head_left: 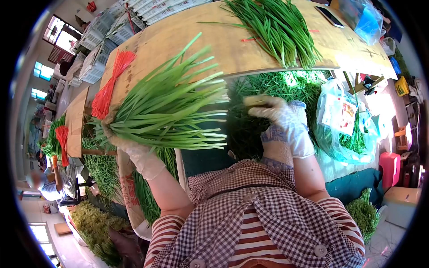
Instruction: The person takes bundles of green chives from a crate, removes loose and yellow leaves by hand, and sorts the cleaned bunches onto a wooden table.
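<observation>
A gathered bunch of green garlic chives (174,107) is in my left hand (134,149), which wears a thin pale glove with a darker fingertip area. My fingers close around the bunch at its left end, and the pale cut stems fan out to the right. My right hand (279,114), also gloved, hangs apart from the bunch, just right of the stem ends and above a heap of loose green leaves (286,85). Motion smears its fingers, so their grip is unclear. Red ties (114,80) lie on the wooden table (192,49) beside my left hand.
Another pile of chives (277,31) lies on the table near a phone (330,17). A plastic bag of greens (348,125) hangs at the right. Crates (94,35) are stacked at the far left, where another person (49,183) sits. A pink container (390,169) stands at the right.
</observation>
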A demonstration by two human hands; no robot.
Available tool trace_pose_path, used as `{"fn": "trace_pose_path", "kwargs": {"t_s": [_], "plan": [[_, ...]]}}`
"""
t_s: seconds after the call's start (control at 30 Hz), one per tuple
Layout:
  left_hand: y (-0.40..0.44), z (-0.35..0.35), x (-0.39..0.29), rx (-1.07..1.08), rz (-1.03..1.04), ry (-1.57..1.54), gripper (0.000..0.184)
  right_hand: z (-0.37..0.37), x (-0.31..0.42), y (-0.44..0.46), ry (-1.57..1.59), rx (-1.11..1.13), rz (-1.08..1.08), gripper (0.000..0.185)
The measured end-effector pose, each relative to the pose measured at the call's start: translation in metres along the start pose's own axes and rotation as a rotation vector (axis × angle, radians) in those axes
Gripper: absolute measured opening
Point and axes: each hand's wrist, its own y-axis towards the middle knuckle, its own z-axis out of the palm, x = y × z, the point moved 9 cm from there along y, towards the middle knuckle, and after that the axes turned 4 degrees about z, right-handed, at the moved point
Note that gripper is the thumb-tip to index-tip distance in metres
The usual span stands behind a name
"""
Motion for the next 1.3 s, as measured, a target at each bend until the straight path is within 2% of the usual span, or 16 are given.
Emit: {"fn": "trace_pose_path", "kwargs": {"t_s": [0.1, 0.13, 0.2, 0.33, 0.43, 0.5, 0.53, 0.6, 0.67, 0.73, 0.8, 0.9, 1.0, 1.07, 1.17, 1.3], "plan": [[-0.003, 0.002, 0.024, 0.015, -0.109, -0.213, 0.014, 0.065, 0.021, 0.0, 0.313, 0.341, 0.044, 0.035], [-0.006, 0.008, 0.031, 0.033, -0.151, -0.274, 0.014, 0.079, 0.012, 0.002, 0.445, 0.381, 0.185, 0.033], [-0.013, 0.019, 0.043, 0.07, -0.232, -0.389, 0.014, 0.086, 0.049, 0.003, 0.316, 0.292, -0.013, 0.038], [-0.01, 0.013, 0.036, 0.059, -0.117, -0.16, 0.017, 0.091, 0.024, 0.018, 0.206, 0.231, 0.018, 0.037], [-0.012, 0.018, 0.044, 0.114, -0.338, -0.49, 0.018, 0.085, 0.016, 0.004, 0.145, 0.261, 0.118, 0.037], [-0.007, 0.017, 0.029, 0.168, -0.219, -0.292, 0.019, 0.071, 0.02, -0.008, 0.141, 0.342, 0.191, 0.03], [-0.005, 0.016, 0.02, 0.192, -0.16, -0.193, 0.019, 0.053, 0.01, -0.008, 0.386, 0.318, 0.127, 0.025], [0.013, -0.005, -0.007, 0.151, 0.001, -0.023, 0.02, 0.002, -0.021, -0.004, 0.68, 0.074, 0.147, 0.023], [0.018, -0.008, -0.017, 0.155, 0.046, -0.031, 0.021, -0.038, -0.03, -0.007, -0.176, -0.249, 0.168, 0.022], [0.015, 0.0, -0.011, 0.212, 0.006, -0.126, 0.023, -0.023, -0.022, -0.013, -0.094, -0.239, 0.047, 0.018], [0.004, 0.015, -0.002, 0.266, -0.037, -0.218, 0.025, 0.023, 0.014, -0.019, 0.225, -0.03, -0.069, 0.021], [-0.006, 0.02, -0.001, 0.105, 0.148, 0.104, 0.019, 0.056, 0.054, -0.026, -0.05, -0.089, -0.303, 0.018], [-0.009, 0.014, 0.004, -0.024, 0.161, 0.196, 0.021, 0.077, 0.052, -0.016, -0.224, -0.139, -0.45, 0.029], [-0.011, 0.019, 0.013, 0.076, 0.091, 0.054, 0.019, 0.102, 0.019, -0.001, 0.13, 0.129, -0.027, 0.033], [-0.014, 0.025, 0.025, 0.155, -0.059, -0.141, 0.017, 0.124, 0.016, -0.006, 0.196, 0.363, 0.193, 0.035], [-0.01, 0.027, 0.034, 0.235, -0.175, -0.276, 0.012, 0.12, 0.004, 0.004, 0.051, 0.31, 0.031, 0.03]]}}
